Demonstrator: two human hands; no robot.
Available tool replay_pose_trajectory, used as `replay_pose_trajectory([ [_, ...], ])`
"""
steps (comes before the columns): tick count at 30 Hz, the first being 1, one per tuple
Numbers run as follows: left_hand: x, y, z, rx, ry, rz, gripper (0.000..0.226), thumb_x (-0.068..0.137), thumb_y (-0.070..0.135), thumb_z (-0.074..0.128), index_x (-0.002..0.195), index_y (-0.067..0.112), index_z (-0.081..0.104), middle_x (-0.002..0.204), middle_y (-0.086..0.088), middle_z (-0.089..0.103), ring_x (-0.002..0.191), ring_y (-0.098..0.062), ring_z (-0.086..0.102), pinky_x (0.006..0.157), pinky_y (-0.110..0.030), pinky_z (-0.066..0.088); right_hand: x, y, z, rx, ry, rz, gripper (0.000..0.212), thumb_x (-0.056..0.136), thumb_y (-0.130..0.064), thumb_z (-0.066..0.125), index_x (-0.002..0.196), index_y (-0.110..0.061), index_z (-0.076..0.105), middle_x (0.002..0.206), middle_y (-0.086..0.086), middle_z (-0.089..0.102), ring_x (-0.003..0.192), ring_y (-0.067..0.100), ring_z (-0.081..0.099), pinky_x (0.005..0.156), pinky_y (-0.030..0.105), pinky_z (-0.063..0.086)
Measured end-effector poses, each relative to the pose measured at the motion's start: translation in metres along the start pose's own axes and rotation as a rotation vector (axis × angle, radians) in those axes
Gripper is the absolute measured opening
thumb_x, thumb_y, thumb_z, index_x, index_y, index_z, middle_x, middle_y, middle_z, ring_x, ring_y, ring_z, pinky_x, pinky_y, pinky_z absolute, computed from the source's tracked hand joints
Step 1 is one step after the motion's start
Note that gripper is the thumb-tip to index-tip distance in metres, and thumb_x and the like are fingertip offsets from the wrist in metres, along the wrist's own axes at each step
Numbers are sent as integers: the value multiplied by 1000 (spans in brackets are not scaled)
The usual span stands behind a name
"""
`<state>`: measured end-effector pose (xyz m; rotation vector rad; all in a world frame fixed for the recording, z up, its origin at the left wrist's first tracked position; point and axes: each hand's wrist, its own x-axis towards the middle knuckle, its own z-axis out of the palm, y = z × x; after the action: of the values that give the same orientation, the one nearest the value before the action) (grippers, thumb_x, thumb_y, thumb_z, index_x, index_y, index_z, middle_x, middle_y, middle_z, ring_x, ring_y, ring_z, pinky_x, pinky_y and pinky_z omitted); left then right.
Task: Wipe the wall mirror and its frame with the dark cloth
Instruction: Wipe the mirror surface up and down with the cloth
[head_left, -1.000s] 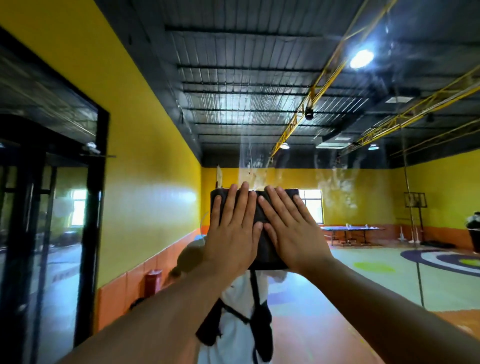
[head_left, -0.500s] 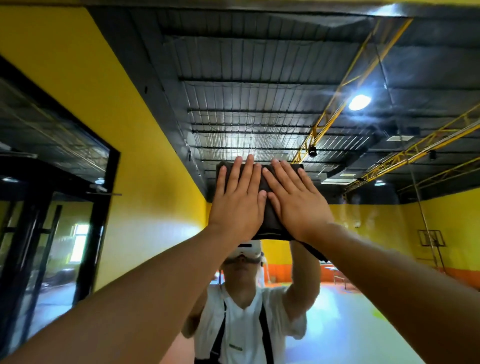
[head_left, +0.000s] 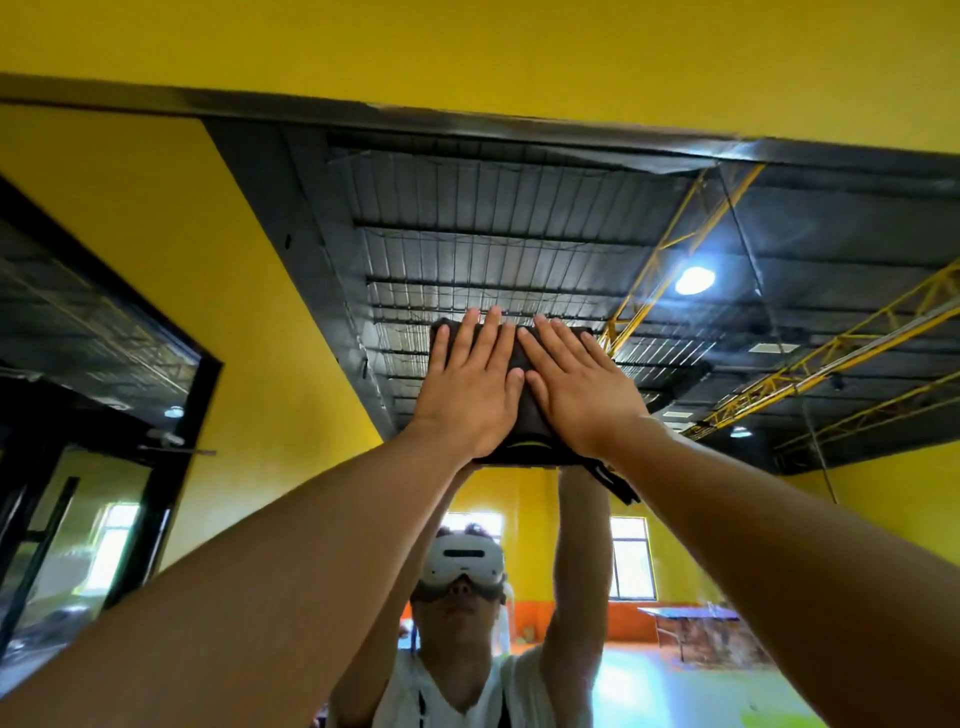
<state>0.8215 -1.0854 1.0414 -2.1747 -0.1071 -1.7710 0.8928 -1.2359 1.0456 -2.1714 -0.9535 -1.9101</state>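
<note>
Pressing flat with straight, spread fingers, my left hand (head_left: 470, 384) and right hand (head_left: 582, 387) hold the dark cloth (head_left: 527, 426) against the mirror (head_left: 519, 234), thumbs nearly touching. Since half a second ago, hands and cloth have slid higher, nearer the top bar of the frame (head_left: 467, 120), which now crosses the whole view. The folded cloth lies flat on the glass below that bar, its long axis side to side, parallel to it; my fingertips point up toward it.
</note>
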Motion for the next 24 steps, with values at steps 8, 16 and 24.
replay_pose_trajectory([
  [8,-19,3,6,-34,82,-114,81,92,43,-14,165,20,12,174,-3,0,159,-18,-11,129,-43,-9,0,-42,4,220,46,217,60,109,-44,6,165,-23,2,173,3,-7,158,17,-16,127,39,-13],
  [16,-12,27,15,35,127,-67,73,99,39,-4,165,12,11,174,-3,2,160,-19,-8,129,-44,-3,-13,-9,18,142,153,106,73,100,-50,-5,165,-23,12,173,4,6,160,18,-4,129,39,-7],
  [24,13,91,25,17,138,-51,60,109,36,13,165,16,9,174,-3,4,160,-20,-6,129,-45,-5,-32,56,17,148,195,155,62,107,-44,10,164,-23,19,172,4,12,160,17,2,129,37,-4],
])
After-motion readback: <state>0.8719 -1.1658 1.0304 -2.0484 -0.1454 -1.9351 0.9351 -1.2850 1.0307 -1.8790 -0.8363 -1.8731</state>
